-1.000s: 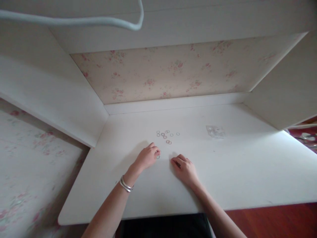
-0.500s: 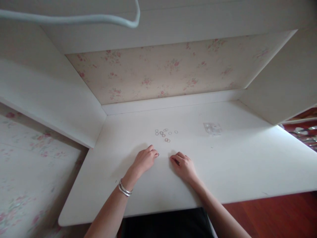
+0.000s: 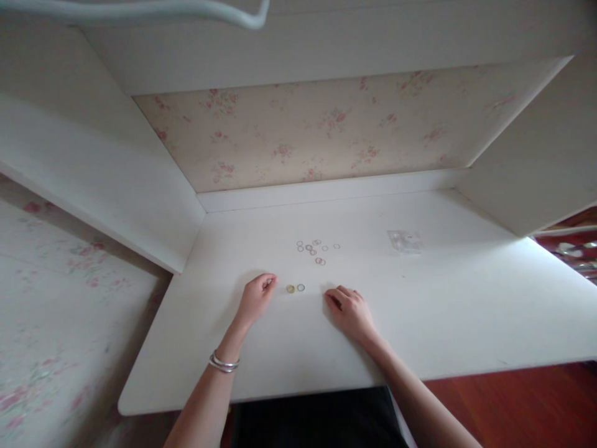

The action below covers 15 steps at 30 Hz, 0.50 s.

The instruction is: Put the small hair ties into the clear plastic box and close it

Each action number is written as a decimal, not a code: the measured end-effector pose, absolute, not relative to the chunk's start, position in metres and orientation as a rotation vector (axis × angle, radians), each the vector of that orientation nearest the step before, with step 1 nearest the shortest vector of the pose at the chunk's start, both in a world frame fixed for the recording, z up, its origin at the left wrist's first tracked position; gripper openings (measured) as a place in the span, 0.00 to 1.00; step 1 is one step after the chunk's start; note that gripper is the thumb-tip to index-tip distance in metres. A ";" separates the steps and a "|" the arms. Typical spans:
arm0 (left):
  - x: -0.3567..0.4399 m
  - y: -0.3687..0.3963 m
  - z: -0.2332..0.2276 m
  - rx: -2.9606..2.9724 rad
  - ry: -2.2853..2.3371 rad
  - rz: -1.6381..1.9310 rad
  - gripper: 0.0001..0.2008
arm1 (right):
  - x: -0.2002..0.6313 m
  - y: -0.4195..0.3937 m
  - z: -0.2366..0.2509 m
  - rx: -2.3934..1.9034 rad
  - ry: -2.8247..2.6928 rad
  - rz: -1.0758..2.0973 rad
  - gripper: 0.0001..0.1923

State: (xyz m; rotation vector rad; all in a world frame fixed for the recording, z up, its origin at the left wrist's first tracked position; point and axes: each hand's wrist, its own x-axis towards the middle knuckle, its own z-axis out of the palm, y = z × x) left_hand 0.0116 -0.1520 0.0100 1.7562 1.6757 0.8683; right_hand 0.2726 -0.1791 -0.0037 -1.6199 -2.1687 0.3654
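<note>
My left hand (image 3: 257,297) rests on the white table with its fingers curled together; nothing shows in them. Just to its right, apart from the fingertips, a yellow ring (image 3: 291,289) and a thin dark ring (image 3: 301,287) lie side by side. My right hand (image 3: 349,311) lies farther right, its fingers bent in toward the thumb. Whatever it may hold is hidden in the dark gap under the fingers. Beyond both hands several thin rings (image 3: 313,252) are scattered in a loose cluster, some overlapping.
A small clear plastic box or bag (image 3: 405,242) sits at the back right of the table (image 3: 457,298). White side panels and a floral-papered back wall (image 3: 326,137) enclose the desk. A pale cable or tube (image 3: 186,9) crosses the top left.
My left hand has drawn back to the left, uncovering the yellow ring and the dark ring on the table. My right hand stays nearly in place. The view has shifted slightly.
</note>
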 end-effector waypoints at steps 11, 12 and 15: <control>0.011 -0.161 0.001 1.692 1.720 0.873 0.17 | 0.263 -0.178 0.004 -1.688 -2.265 0.358 0.13; 0.011 -0.161 0.001 1.683 1.713 0.875 0.17 | 0.262 -0.176 0.005 -1.689 -2.288 0.364 0.14; 0.009 -0.163 0.002 1.657 1.682 0.887 0.18 | 0.260 -0.167 0.009 -1.719 -2.302 0.384 0.15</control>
